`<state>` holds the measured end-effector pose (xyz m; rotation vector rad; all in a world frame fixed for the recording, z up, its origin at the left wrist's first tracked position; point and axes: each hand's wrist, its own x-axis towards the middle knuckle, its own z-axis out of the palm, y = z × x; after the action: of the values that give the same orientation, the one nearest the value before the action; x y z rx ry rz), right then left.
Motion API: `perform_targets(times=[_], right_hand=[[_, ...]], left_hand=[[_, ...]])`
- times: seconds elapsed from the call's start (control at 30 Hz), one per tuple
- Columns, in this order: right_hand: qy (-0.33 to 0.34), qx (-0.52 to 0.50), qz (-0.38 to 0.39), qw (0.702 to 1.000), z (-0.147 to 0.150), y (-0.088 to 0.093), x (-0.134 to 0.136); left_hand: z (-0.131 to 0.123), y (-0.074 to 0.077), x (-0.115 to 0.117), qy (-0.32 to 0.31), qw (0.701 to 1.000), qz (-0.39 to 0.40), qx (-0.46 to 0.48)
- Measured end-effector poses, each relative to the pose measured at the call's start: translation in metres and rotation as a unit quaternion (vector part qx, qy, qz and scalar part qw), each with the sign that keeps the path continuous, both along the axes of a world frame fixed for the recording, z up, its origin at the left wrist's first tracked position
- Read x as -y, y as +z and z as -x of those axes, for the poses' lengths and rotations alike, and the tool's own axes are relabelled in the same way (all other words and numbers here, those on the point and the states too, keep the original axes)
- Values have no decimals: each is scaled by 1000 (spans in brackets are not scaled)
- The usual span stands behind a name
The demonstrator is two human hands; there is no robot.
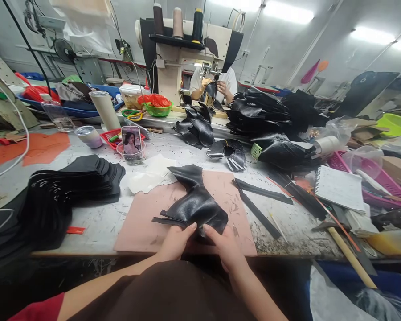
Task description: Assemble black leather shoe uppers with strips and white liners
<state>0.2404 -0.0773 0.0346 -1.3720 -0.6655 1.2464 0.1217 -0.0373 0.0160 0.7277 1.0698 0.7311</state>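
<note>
The left hand [176,240] and the right hand [226,244] both grasp a glossy black leather piece with a narrow waist and flared ends [200,203], pinching its near edge with the thumbs on top, side by side; the other fingers are partly hidden, so how they curl underneath cannot be told. The leather piece lies over a flat, pale pink rectangular board [142,229] at the near edge of a scuffed white worktable [102,216], its far end reaching past the board's back edge beside torn cream paper sheets [150,174]. Thin black strips stick out from its left side, above the left hand. To the left of the board sits a thick, curving stack of matte black cut pieces [78,180], with a small orange-red strip [75,230] near it. To the right lie long, flat black strips [259,215], a white spiral-bound notebook [339,187] and a hammer with a pale wooden handle [350,256]. Beyond the board is a curved black leather piece with white-marked edges [237,156], and behind it to the right rises a tall heap of black leather pieces [260,109]. A phone with a lit screen [131,141] stands in a clear plastic bowl [136,157]. At the back, a co-worker in a white top [232,80] holds a dark piece at a large cream sewing machine [169,73] carrying three thread spools [177,23].
</note>
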Motion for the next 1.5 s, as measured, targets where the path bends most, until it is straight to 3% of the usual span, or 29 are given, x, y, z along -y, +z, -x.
perform_targets(times=[0.3,0.4,0.53,0.67,1.13,1.37,1.5], right_hand=[[31,-5,-13,999,-7,5,-1],[43,-5,-28,999,-10,7,0],[44,17,-23,999,-13,6,-1],[32,20,-22,999,-16,4,-3],[2,39,-33,999,-19,-4,-5],[-12,38,-29,999,-12,-4,-3],[-13,82,-29,996,-8,-1,-2]], left_hand=[[6,-3,0,3,997,-43,-60],[3,4,1,13,999,-28,-33],[-2,18,0,17,998,54,-5],[-5,24,-2,36,997,55,-31],[-8,17,0,25,999,28,-28],[-11,12,1,59,994,-82,-48],[-10,11,2,31,995,-58,-72]])
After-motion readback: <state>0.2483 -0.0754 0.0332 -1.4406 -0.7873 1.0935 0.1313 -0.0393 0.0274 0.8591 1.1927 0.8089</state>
